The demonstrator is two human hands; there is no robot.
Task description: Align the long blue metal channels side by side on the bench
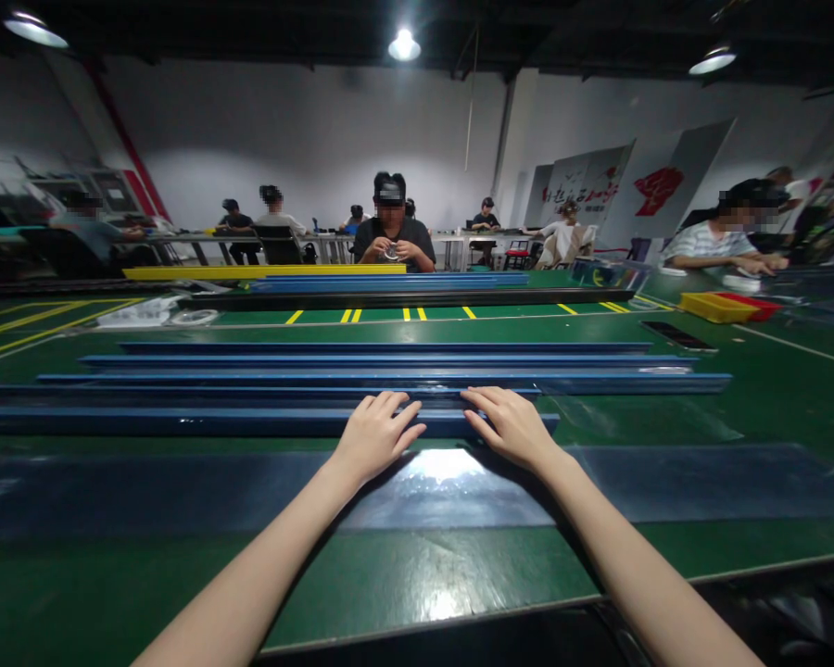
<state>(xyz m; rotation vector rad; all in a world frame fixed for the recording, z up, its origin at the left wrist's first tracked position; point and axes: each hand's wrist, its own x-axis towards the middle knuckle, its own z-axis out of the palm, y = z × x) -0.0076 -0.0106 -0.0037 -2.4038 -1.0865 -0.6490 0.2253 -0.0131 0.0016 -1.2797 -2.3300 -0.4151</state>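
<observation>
Both hands reach over a long blue channel-shaped strip (250,422), the nearest of several lying crosswise on the green table. My left hand (375,434) has its fingers stretched forward over the strip, thumb apart. To its right, my right hand (509,424) lies in much the same pose, fingers extended near the strip's right end. Whether the fingertips press on the strip or only hover cannot be made out. Beneath my wrists a wide, shiny clear plastic sheet (181,486) lies flat, reflecting the lamp.
More blue strips (389,359) lie behind. Farther back are a black bar (417,298), a yellow bar (264,272), a phone (678,335), a yellow tray (713,308) and a red tray (757,307). A person (393,232) sits opposite, hands together; others work around the room.
</observation>
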